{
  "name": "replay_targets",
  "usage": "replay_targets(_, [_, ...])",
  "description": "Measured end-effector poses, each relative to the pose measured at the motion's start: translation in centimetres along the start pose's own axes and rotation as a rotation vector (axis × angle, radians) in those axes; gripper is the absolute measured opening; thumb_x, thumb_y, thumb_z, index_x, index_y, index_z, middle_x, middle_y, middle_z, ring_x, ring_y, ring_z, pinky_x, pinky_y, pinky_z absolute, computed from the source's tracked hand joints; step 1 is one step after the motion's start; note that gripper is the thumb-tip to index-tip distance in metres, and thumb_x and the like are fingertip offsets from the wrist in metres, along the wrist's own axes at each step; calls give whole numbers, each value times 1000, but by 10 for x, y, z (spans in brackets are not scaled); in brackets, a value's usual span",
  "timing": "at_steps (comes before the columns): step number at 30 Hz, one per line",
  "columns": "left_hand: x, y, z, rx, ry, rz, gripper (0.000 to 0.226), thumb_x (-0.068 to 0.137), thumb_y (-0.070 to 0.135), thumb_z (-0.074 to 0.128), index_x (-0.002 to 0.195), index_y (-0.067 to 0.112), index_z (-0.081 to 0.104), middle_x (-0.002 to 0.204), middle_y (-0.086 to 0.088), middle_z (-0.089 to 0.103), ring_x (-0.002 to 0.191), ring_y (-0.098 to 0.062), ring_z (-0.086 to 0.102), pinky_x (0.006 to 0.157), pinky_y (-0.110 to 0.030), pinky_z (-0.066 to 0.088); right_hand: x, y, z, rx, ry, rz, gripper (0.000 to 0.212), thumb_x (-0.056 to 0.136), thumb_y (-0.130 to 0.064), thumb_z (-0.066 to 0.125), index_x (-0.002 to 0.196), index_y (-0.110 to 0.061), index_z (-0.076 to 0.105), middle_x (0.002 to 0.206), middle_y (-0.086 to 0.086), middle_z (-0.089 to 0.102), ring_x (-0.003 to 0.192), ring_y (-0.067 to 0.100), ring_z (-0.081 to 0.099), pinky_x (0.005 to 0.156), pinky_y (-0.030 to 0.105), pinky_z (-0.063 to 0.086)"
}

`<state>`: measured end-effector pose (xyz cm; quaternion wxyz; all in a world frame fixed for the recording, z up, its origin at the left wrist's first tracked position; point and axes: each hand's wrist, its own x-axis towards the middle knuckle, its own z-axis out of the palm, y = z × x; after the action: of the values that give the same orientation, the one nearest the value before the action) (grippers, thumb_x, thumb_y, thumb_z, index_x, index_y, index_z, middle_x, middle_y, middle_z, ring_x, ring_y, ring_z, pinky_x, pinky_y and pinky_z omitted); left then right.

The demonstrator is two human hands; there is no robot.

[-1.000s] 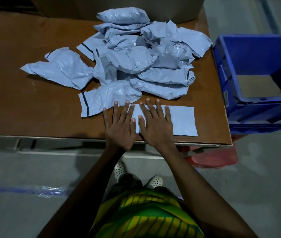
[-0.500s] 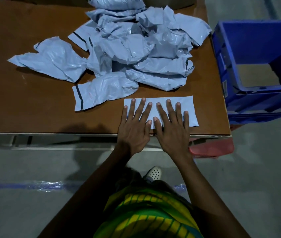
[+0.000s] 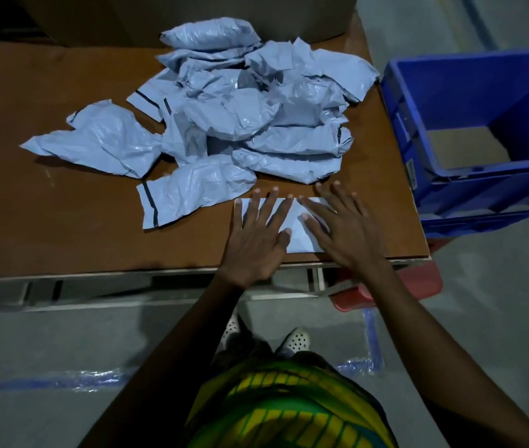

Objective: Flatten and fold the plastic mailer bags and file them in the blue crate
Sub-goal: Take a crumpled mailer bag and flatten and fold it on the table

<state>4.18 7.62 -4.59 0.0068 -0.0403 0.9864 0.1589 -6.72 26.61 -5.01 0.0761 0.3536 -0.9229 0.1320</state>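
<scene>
Pressure is the main matter of this step. Our left hand (image 3: 255, 240) and our right hand (image 3: 345, 231) lie palm-down, side by side, on the folded mailer (image 3: 300, 236), which rests on the desk (image 3: 62, 227) in its near right part, just beside the near edge. The fingers (image 3: 269, 205) of both hands are straight and spread; they press the plastic flat and grasp nothing. We judge that we are flattening the fold, before the bag goes to the blue crate (image 3: 470, 88), which stands just beyond the right edge of the desk.

To do it well, we think one palm should anchor the bag while the other slides outward, from the middle toward the end, so that trapped air leaves and the crease becomes sharp. Such plastic is slippery and springy: if both hands slide together, the bag may creep toward the near edge, or the fold may open. The pile of crumpled mailers (image 3: 256, 101) lies just on the far side, with one loose bag (image 3: 192, 192) near our left hand, so our strokes should go sideways and not forward, to avoid dragging it in.
</scene>
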Motion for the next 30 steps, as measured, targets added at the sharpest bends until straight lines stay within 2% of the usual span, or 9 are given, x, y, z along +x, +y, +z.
replay_targets(6, [3, -2, 18, 51, -5, -21, 59, 107, 46, 26, 164, 31, 22, 173, 1, 10, 160, -31, -2, 125, -60, -5, -7, 5, 13, 6, 30, 10, 50, 108, -58, 35, 153, -40, 47, 165, 0, 38, 156, 26, 27, 125, 49, 24])
replay_targets(12, [8, 0, 12, 67, -119, -49, 64, 104, 53, 13, 165, 36, 7, 173, 4, -6, 158, -32, -15, 120, -56, -20, -5, 8, 13, 42, 34, -18, 51, 107, -61, 36, 152, -41, 48, 165, -3, 38, 157, 25, 25, 127, 49, 19])
replay_targets(15, [13, -1, -3, 57, -202, -51, 61, 107, 55, 12, 164, 40, -4, 172, 7, -17, 157, -31, -20, 120, -60, -18, -1, 11, 1, 174, -102, 41, 55, 102, -68, 39, 151, -45, 49, 167, -8, 33, 159, 17, 16, 129, 45, 10])
replay_targets(18, [21, -3, -35, -31, -360, -72, 67, 109, 53, 28, 164, 37, -6, 172, 10, -13, 157, -24, -21, 122, -60, -16, 5, 23, -23, 482, -285, 107, 72, 87, -80, 54, 150, -43, 50, 165, -11, 36, 158, 12, 17, 129, 47, 5])
replay_targets(21, [29, -9, -53, 54, -365, -30, 85, 102, 49, 53, 165, 26, 0, 174, 2, 2, 159, -22, -10, 122, -61, -13, 17, 40, -45, 281, -385, 31, 113, 58, -100, 57, 154, -42, 41, 161, -12, 41, 154, 14, 25, 127, 48, 2])
replay_targets(24, [40, -8, -59, 111, -340, -5, 98, 86, 54, 74, 162, 23, 19, 168, -7, 22, 156, -30, 12, 126, -58, -1, 32, 46, -56, 140, -444, -22, 119, 51, -96, 67, 153, -42, 40, 153, -6, 49, 148, 17, 34, 126, 46, -4])
replay_targets(27, [51, -4, -73, 158, -292, -7, 90, 71, 58, 86, 143, 19, 48, 141, -14, 45, 132, -33, 36, 112, -47, 30, 44, 41, -66, 165, -456, -12, 96, 55, -80, 83, 138, -40, 55, 129, -5, 59, 130, 19, 47, 122, 43, 18])
replay_targets(29, [52, -1, -85, 176, -235, -15, 70, 75, 55, 84, 129, 17, 61, 127, -14, 49, 124, -33, 39, 101, -46, 37, 50, 43, -72, 289, -466, 44, 71, 58, -66, 91, 116, -33, 69, 115, -7, 62, 113, 18, 56, 97, 37, 44])
replay_targets(30, [51, 0, -92, 181, -182, -3, 58, 79, 51, 82, 122, 16, 66, 122, -13, 50, 121, -33, 40, 97, -45, 38, 52, 45, -76, 356, -455, 72, 61, 60, -62, 92, 107, -30, 73, 110, -9, 63, 106, 18, 59, 85, 37, 49])
